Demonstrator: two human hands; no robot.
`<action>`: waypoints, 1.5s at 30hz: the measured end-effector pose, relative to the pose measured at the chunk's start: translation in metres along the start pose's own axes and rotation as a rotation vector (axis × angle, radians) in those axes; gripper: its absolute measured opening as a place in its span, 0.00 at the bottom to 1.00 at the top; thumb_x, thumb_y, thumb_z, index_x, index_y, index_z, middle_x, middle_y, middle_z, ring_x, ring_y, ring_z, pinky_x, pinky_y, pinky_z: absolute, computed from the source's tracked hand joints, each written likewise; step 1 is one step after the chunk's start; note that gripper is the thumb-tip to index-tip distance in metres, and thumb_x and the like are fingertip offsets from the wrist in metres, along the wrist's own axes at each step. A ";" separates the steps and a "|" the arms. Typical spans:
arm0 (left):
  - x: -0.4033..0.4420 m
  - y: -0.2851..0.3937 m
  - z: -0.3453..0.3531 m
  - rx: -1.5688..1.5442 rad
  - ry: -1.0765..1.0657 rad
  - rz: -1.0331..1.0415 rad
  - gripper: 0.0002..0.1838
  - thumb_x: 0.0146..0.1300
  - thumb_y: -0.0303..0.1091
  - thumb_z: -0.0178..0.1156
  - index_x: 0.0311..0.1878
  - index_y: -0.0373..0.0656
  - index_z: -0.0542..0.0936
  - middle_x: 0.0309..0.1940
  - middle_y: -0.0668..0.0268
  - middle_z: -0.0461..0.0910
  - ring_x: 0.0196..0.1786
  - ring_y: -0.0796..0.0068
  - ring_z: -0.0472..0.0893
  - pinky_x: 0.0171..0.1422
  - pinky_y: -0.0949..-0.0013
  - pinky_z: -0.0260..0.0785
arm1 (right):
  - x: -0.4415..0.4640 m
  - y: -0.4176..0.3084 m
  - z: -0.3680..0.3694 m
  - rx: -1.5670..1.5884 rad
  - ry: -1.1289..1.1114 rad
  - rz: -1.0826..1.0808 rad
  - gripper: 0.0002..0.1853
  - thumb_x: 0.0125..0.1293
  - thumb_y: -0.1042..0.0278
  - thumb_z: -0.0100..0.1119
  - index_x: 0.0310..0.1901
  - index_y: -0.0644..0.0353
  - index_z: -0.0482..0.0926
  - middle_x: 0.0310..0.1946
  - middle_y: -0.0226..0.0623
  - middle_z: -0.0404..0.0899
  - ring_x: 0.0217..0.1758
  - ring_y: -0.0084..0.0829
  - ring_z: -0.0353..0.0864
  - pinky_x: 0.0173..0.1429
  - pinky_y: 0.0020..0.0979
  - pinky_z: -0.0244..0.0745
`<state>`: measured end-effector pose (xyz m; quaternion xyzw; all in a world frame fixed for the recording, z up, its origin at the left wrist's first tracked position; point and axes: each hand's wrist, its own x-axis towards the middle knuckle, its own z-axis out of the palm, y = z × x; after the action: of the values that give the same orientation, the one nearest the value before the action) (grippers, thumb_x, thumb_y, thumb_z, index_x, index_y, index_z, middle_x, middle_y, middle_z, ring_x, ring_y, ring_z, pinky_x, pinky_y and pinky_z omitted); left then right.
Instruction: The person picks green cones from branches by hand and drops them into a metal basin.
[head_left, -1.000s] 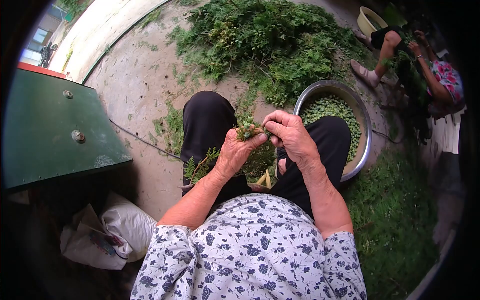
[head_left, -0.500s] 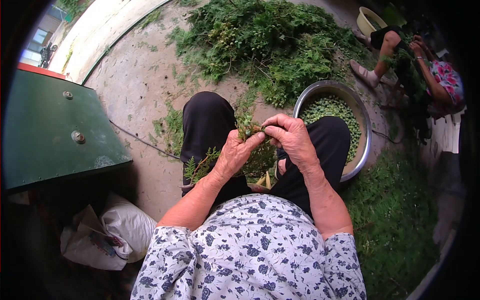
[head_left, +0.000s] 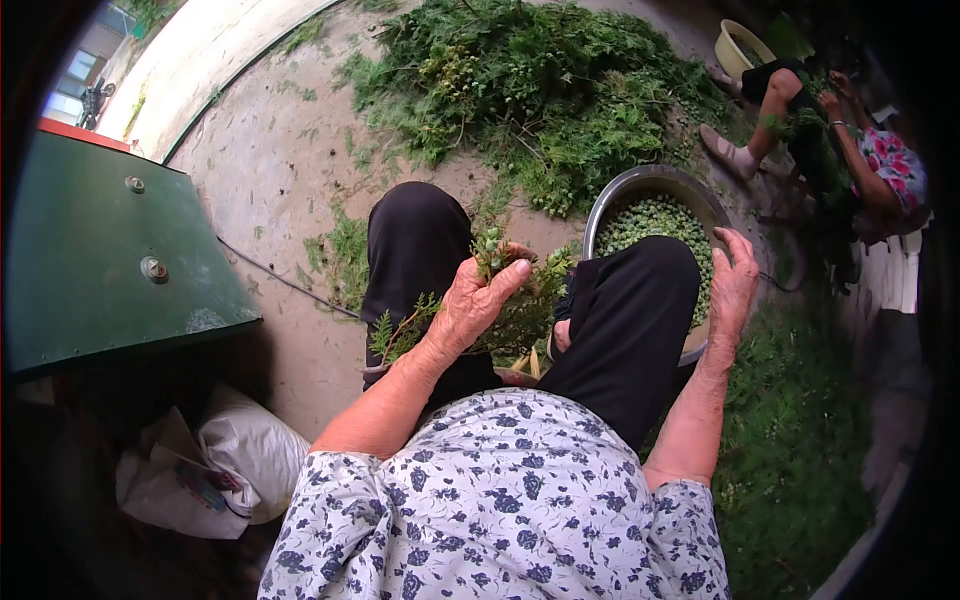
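Note:
Between my knees, my left hand (head_left: 478, 308) is closed round a green evergreen sprig (head_left: 490, 248) with scale-like leaves and small green cones at its tip. Part of the foliage hangs below the fingers, and one leafy twig (head_left: 405, 328) sticks out by the wrist. Over the right rim of a steel basin (head_left: 597, 205), my right hand (head_left: 733, 280) is held with its fingers apart, and I see nothing in it. Many small green cones (head_left: 650, 218) lie in the basin. My right knee hides the basin's near part.
A big heap of cut evergreen branches (head_left: 530, 90) lies ahead, with more greenery (head_left: 790, 420) at the right. On the left are a green metal box (head_left: 110, 260), white sacks (head_left: 250, 450) and a cable (head_left: 285, 283). Another person (head_left: 880, 170) sits at the upper right by a cream basin (head_left: 728, 55).
My right hand has left the sprig and moved right, over the basin's edge, its fingers now apart. My left hand stays in place with the sprig.

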<state>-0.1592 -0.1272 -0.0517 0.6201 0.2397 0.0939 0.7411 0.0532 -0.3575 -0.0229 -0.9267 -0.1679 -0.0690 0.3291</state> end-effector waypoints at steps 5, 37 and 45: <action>-0.002 0.010 0.003 0.064 -0.040 0.025 0.16 0.64 0.44 0.53 0.42 0.38 0.77 0.29 0.71 0.77 0.38 0.82 0.72 0.48 0.74 0.64 | -0.009 -0.033 0.003 0.365 -0.029 0.048 0.10 0.58 0.78 0.55 0.42 0.64 0.79 0.38 0.34 0.78 0.41 0.26 0.76 0.49 0.24 0.69; -0.007 -0.007 -0.002 -0.269 0.034 -0.164 0.05 0.55 0.30 0.62 0.33 0.39 0.79 0.22 0.67 0.80 0.16 0.89 0.69 0.15 0.84 0.52 | -0.072 -0.101 0.087 1.380 -0.922 0.623 0.08 0.64 0.66 0.55 0.38 0.62 0.75 0.23 0.27 0.74 0.23 0.15 0.72 0.23 0.15 0.64; -0.005 -0.011 -0.001 -0.169 0.078 -0.170 0.06 0.55 0.30 0.63 0.33 0.39 0.80 0.22 0.68 0.79 0.16 0.89 0.70 0.14 0.84 0.57 | -0.074 -0.110 0.075 1.285 -0.947 0.460 0.10 0.59 0.70 0.59 0.40 0.63 0.75 0.30 0.30 0.74 0.29 0.19 0.74 0.29 0.18 0.66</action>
<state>-0.1655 -0.1313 -0.0614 0.5290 0.3112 0.0746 0.7860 -0.0541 -0.2497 -0.0334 -0.5002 -0.1015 0.5066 0.6949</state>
